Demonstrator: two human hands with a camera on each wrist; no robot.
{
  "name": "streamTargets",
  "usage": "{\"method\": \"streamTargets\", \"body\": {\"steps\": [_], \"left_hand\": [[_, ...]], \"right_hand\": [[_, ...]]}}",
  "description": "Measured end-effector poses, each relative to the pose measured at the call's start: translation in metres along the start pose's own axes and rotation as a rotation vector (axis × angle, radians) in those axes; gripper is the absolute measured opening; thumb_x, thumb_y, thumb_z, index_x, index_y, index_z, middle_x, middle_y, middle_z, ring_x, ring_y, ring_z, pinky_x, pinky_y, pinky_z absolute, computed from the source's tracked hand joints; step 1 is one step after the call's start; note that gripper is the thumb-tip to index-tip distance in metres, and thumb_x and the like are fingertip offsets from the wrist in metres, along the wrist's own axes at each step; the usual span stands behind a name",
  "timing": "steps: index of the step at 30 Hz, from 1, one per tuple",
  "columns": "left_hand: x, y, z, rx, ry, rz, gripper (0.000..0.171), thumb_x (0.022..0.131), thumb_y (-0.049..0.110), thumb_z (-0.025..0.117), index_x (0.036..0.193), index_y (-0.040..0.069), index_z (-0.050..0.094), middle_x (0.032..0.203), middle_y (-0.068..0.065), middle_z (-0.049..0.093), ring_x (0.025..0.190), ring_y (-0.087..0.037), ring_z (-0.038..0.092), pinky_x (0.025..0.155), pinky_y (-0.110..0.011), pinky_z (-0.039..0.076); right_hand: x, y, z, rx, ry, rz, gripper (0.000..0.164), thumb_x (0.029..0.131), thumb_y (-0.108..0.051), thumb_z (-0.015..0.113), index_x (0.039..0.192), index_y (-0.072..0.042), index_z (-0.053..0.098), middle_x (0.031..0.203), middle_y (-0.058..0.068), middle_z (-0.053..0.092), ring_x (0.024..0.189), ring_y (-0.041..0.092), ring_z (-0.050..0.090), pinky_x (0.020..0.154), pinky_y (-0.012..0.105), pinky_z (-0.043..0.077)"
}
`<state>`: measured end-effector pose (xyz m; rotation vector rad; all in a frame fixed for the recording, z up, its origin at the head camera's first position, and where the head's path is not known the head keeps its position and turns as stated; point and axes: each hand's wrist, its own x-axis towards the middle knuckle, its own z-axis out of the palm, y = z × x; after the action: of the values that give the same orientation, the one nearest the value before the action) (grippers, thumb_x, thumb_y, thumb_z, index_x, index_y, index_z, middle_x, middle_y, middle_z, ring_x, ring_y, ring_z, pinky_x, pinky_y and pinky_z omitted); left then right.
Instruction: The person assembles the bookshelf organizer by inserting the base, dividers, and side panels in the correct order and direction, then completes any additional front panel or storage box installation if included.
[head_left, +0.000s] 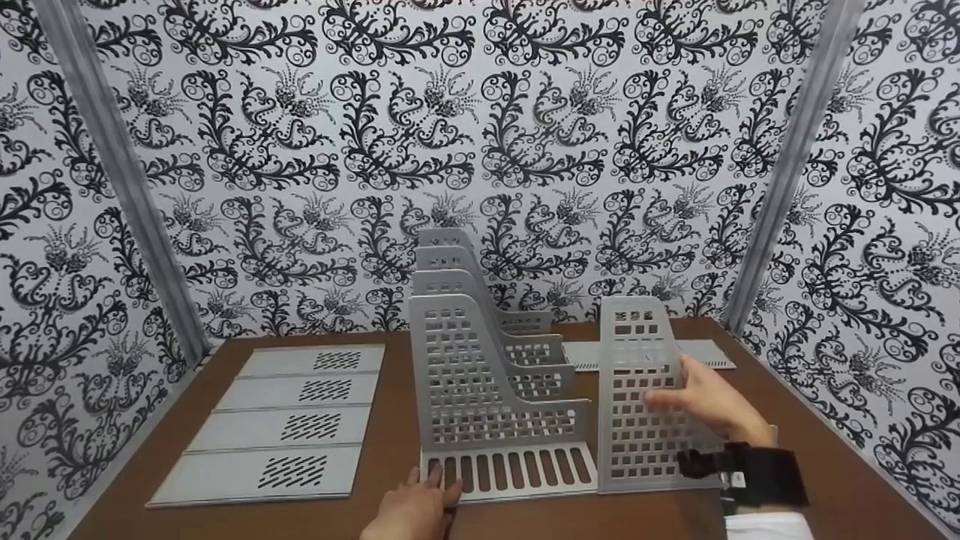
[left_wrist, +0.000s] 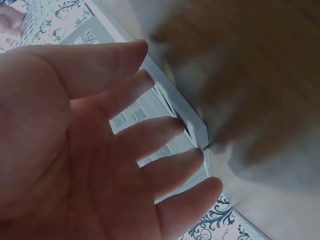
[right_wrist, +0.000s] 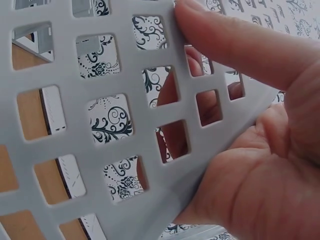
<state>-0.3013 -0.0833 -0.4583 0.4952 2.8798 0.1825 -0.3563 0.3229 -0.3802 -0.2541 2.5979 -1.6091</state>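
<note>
Near the table's front, my left hand rests its fingers on the front left of a slotted pale grey base panel. In the left wrist view, its fingertips lie along the panel's edge, fingers nearly straight. My right hand grips a tall perforated grey side panel by its right edge, thumb on the near face and fingers behind. This panel stands upright, its lower left corner right at the base's right end. Behind the base rises a rack of several perforated side panels with sloped fronts.
On the left of the brown table, several flat grey panels with slanted slots lie in a row. Another flat pale panel lies at the back right, partly behind the held panel. Patterned walls enclose the table's back and sides.
</note>
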Motion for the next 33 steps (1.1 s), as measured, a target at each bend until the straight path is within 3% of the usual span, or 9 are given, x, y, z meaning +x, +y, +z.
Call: {"method": "streamTargets", "body": {"steps": [6, 14, 18, 23, 28, 33], "left_hand": [[0.001, 0.0, 0.001, -0.043, -0.004, -0.007, 0.043, 0.089, 0.029, 0.062, 0.132, 0.032, 0.056, 0.14, -0.016, 0.05, 0.125, -0.046, 0.047, 0.082, -0.061, 0.048], [0.001, 0.0, 0.002, -0.006, 0.004, 0.002, 0.04, 0.09, 0.031, 0.062, 0.13, 0.032, 0.056, 0.132, -0.014, 0.054, 0.116, -0.042, 0.053, 0.075, -0.058, 0.05], [0.0, 0.001, 0.002, 0.018, 0.008, 0.01, 0.04, 0.089, 0.033, 0.061, 0.129, 0.03, 0.056, 0.129, -0.014, 0.055, 0.111, -0.041, 0.055, 0.072, -0.057, 0.051], [-0.001, 0.001, 0.001, 0.018, 0.027, 0.021, 0.04, 0.088, 0.032, 0.063, 0.128, 0.029, 0.057, 0.124, -0.016, 0.056, 0.104, -0.042, 0.057, 0.07, -0.056, 0.051], [-0.001, 0.0, 0.003, 0.034, 0.036, 0.018, 0.042, 0.086, 0.023, 0.065, 0.127, 0.029, 0.058, 0.121, -0.017, 0.057, 0.101, -0.042, 0.058, 0.069, -0.055, 0.051], [0.0, 0.001, 0.005, 0.042, 0.046, 0.032, 0.048, 0.081, 0.022, 0.07, 0.127, 0.028, 0.057, 0.123, -0.02, 0.057, 0.104, -0.044, 0.058, 0.071, -0.056, 0.052]], "right_hand": [[-0.001, -0.001, -0.001, 0.055, -0.03, -0.034, 0.061, 0.08, -0.016, 0.072, 0.127, 0.002, 0.038, 0.109, 0.021, 0.066, 0.093, 0.032, 0.068, 0.081, 0.046, 0.055], [-0.003, 0.0, -0.005, 0.011, -0.082, -0.073, 0.053, 0.081, -0.017, 0.072, 0.121, 0.004, 0.046, 0.105, 0.018, 0.069, 0.092, 0.03, 0.068, 0.081, 0.043, 0.055], [-0.009, 0.002, -0.013, 0.009, -0.182, -0.118, 0.044, 0.083, -0.015, 0.069, 0.118, 0.006, 0.053, 0.107, 0.018, 0.069, 0.095, 0.031, 0.069, 0.085, 0.043, 0.054], [-0.011, 0.003, -0.02, 0.045, -0.375, -0.217, 0.032, 0.087, -0.006, 0.062, 0.115, 0.008, 0.058, 0.11, 0.02, 0.069, 0.1, 0.034, 0.068, 0.087, 0.044, 0.054], [0.002, -0.005, 0.003, 0.042, -0.526, -0.393, 0.028, 0.088, 0.001, 0.058, 0.115, 0.007, 0.061, 0.112, 0.021, 0.067, 0.099, 0.036, 0.067, 0.085, 0.045, 0.054], [0.014, -0.024, 0.054, 0.032, -0.625, -0.463, 0.028, 0.092, -0.003, 0.054, 0.119, 0.0, 0.061, 0.116, 0.02, 0.066, 0.1, 0.036, 0.067, 0.084, 0.044, 0.055]]}}
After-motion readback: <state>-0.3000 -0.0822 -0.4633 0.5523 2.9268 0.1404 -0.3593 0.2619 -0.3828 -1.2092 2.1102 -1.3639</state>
